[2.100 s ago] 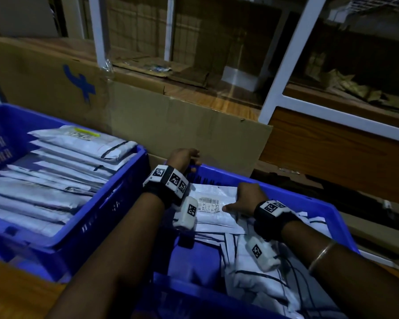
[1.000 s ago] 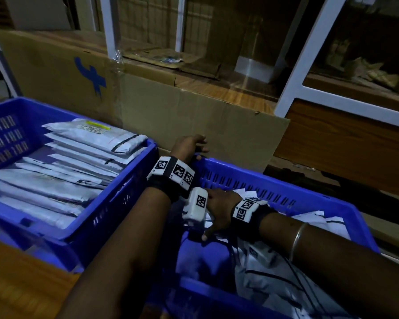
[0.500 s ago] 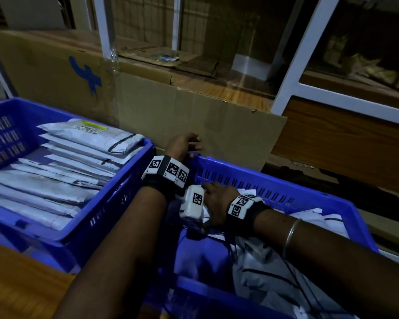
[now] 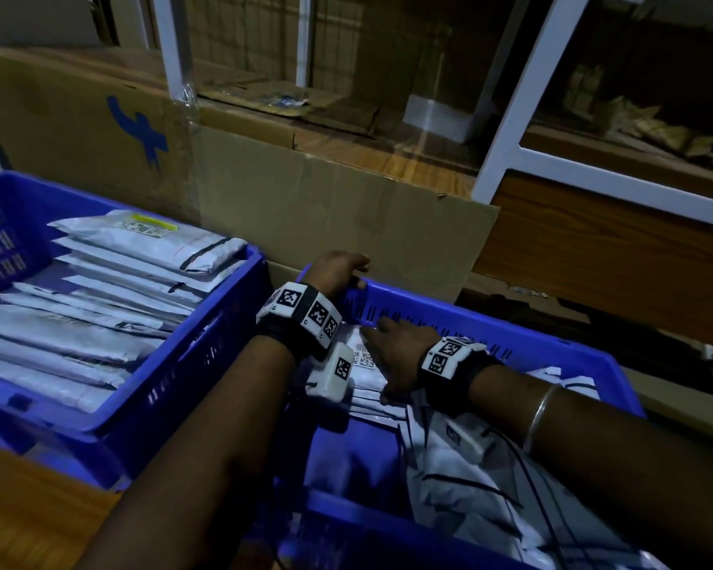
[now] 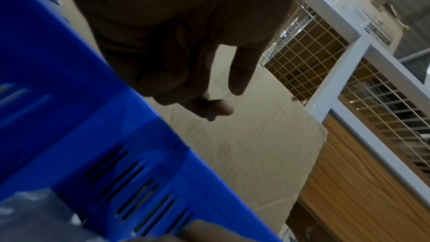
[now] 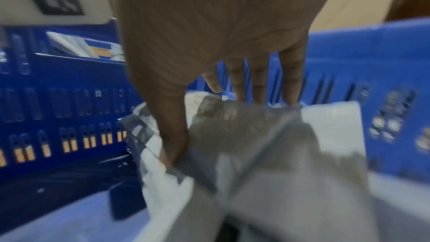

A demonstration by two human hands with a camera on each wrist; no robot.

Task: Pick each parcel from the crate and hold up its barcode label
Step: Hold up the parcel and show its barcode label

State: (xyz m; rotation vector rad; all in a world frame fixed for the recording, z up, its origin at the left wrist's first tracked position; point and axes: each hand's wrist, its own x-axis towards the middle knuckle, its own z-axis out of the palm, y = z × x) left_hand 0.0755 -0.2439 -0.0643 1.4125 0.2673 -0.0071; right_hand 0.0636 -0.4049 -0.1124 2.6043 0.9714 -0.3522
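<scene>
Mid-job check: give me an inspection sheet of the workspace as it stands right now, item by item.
Surface: wooden top under the crates.
Job's things: right crate holds loose grey parcels; one labelled parcel lies by its far wall, label up, not lifted. Left crate holds stacked parcels.
Clutter: nothing seen.
Hands: left hand rests on the right crate's far rim, fingers loose, holding nothing. Right hand holds the labelled parcel, fingers over its far edge, thumb on its face.
Cables: thin black cable runs over the parcels below the right forearm.
Surroundings: cardboard sheet behind the crates; white frame with wire mesh beyond.
</scene>
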